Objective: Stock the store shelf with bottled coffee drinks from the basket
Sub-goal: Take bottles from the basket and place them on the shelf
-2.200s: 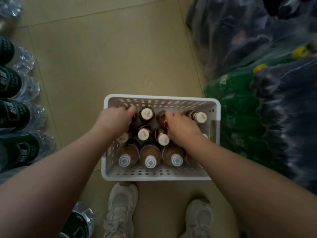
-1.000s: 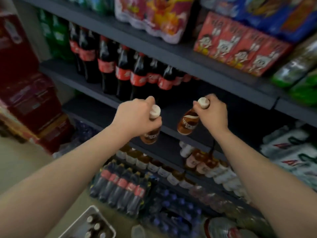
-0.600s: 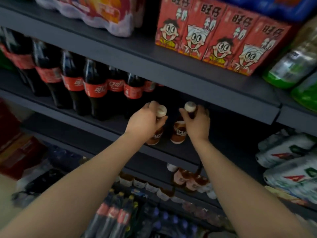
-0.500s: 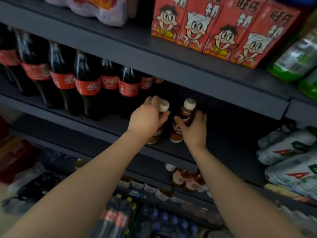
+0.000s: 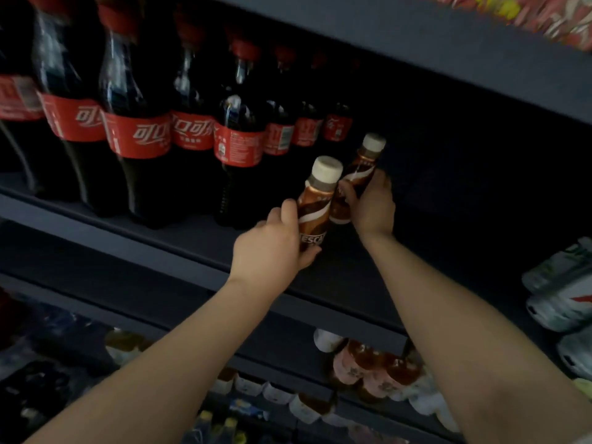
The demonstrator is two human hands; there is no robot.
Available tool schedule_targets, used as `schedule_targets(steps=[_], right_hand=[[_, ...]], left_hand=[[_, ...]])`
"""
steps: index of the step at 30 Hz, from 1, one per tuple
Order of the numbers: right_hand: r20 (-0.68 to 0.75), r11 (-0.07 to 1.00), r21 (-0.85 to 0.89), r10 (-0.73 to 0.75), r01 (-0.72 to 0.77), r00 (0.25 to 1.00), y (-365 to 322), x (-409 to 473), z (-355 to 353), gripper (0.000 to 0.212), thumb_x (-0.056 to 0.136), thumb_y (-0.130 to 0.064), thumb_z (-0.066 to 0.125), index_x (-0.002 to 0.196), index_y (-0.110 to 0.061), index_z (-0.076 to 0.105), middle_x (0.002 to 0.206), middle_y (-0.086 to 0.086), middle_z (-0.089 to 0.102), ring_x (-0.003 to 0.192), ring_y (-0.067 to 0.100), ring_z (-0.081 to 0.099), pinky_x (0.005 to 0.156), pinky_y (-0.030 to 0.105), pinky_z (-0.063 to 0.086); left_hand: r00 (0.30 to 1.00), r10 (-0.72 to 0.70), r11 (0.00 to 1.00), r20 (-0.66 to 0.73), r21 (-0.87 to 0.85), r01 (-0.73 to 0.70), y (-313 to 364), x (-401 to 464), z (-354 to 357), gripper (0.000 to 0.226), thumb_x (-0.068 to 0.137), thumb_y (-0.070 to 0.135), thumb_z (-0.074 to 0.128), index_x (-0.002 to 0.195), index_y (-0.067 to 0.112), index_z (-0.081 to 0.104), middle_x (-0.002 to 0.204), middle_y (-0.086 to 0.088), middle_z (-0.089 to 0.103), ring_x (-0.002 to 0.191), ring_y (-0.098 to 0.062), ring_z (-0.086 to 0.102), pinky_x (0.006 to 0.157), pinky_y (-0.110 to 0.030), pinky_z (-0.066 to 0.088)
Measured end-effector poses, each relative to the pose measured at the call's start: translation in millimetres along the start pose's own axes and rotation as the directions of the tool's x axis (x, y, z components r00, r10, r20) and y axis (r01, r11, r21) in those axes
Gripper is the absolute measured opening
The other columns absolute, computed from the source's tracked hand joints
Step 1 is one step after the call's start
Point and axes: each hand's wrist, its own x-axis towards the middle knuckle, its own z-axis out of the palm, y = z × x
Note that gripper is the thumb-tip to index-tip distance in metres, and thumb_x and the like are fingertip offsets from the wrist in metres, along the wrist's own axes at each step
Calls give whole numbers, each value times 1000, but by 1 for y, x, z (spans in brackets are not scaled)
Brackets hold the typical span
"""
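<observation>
Both hands grip coffee bottles: left hand [image 5: 272,248], right hand [image 5: 373,206]; bottle bases hidden.

Two seconds ago both hands were down in the basket on the floor; now they are up at the dark shelf [image 5: 179,232]. The left hand [image 5: 272,248] and right hand [image 5: 371,206] each grip a coffee bottle (lower on the body than before), and the right bottle [image 5: 358,174] is further inside than the left bottle [image 5: 315,209].

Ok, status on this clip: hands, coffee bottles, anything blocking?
Left hand grips one coffee bottle. Right hand grips second bottle, tilted. Cola bottles close on left; shelf ahead open.
</observation>
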Motion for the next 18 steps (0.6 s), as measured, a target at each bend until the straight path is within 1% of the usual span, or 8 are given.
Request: schedule_targets(steps=[1, 3, 5, 7, 10, 12, 15, 18], right_hand=[[-5, 1000, -3, -6, 6, 1000, 2, 9, 5, 55, 86, -42, 58, 125, -6, 44, 127, 14, 52, 113, 29, 55, 86, 37, 47], [-15, 1000, 14, 2, -2, 1000, 5, 23, 14, 55, 85, -41, 59, 126, -7, 44, 128, 14, 53, 115, 29, 54, 88, 38, 46], [-17, 997, 65, 40, -38, 999, 5, 32, 21, 55, 85, -40, 59, 127, -7, 44, 130, 15, 52, 117, 30, 53, 87, 35, 44], [9, 995, 87, 38, -39, 999, 5, 34, 22, 57, 84, -39, 61, 129, -8, 43, 133, 14, 49, 118, 29, 52, 85, 31, 41], [83, 997, 76, -20, 13, 996, 12, 25, 11, 62, 85, -38, 61, 135, -10, 39, 141, 13, 40, 123, 27, 49, 88, 29, 40], [54, 997, 75, -26, 22, 998, 19, 18, -4, 54, 90, -33, 56, 136, -10, 39, 140, 12, 43, 121, 26, 51, 88, 29, 41], [-15, 999, 45, 4, -4, 1000, 25, 11, -30, 35, 94, -18, 47, 129, -9, 45, 125, 14, 58, 109, 27, 59, 79, 27, 43], [38, 1000, 2, -13, 13, 999, 26, 2, -45, 28, 94, -17, 45, 121, -11, 50, 108, 11, 65, 86, 19, 60, 69, 25, 45]], left_hand=[[1000, -4, 999, -21, -44, 3, -2, 2, 5, 71, 81, 53, 56, 133, 15, 26, 118, -6, 55, 94, -25, 62, 56, -30, 40], [999, -49, 972, -23, -229, 43, -6, 4, 15, 74, 79, 52, 59, 136, 22, 23, 120, -5, 57, 99, -26, 62, 63, -34, 47], [994, -101, 888, 28, -448, 103, -9, 5, 21, 74, 77, 49, 63, 136, 28, 24, 122, -5, 59, 104, -24, 60, 77, -38, 52], [990, -133, 813, 47, -566, 136, -9, 8, 28, 70, 76, 43, 67, 133, 26, 30, 122, -5, 60, 108, -23, 59, 85, -39, 51], [988, -147, 766, 54, -625, 148, -3, 17, 38, 65, 76, 35, 70, 130, 22, 35, 123, -7, 59, 110, -22, 58, 88, -35, 49], [989, -136, 764, 49, -630, 136, 4, 23, 45, 65, 77, 32, 70, 130, 21, 36, 123, -8, 58, 110, -23, 57, 89, -35, 49], [990, -133, 776, 45, -616, 132, 19, 34, 53, 64, 78, 32, 69, 131, 19, 35, 123, -10, 57, 110, -25, 57, 91, -42, 51], [986, -152, 770, 63, -618, 158, 30, 47, 62, 60, 80, 30, 68, 129, 16, 36, 123, -13, 56, 110, -28, 57, 91, -46, 50]])
